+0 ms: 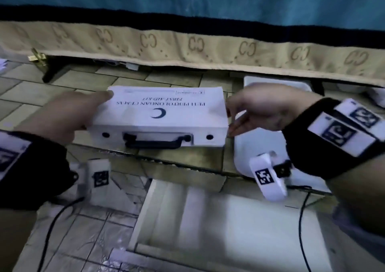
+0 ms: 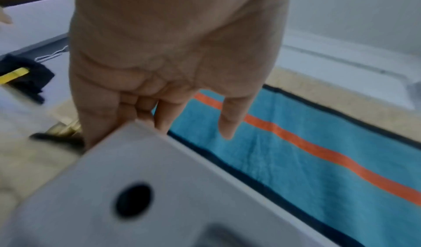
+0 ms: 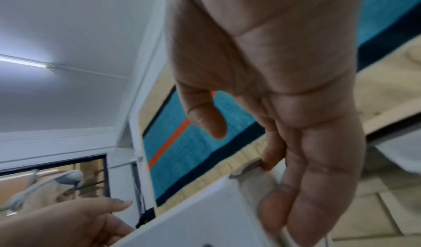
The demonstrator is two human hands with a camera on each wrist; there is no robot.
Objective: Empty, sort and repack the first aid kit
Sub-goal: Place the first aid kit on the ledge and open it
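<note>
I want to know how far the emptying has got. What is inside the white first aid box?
Nothing inside can be seen. The first aid box lies shut on the tiled floor, lid covering its contents, with the left hand and right hand at its two ends.

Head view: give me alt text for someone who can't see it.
Two hands flank a closed white first aid kit lying flat on a tiled floor, its black handle facing the camera. The left hand rests along its left edge; the right hand touches its right end. Beyond lies a teal rug.
</note>
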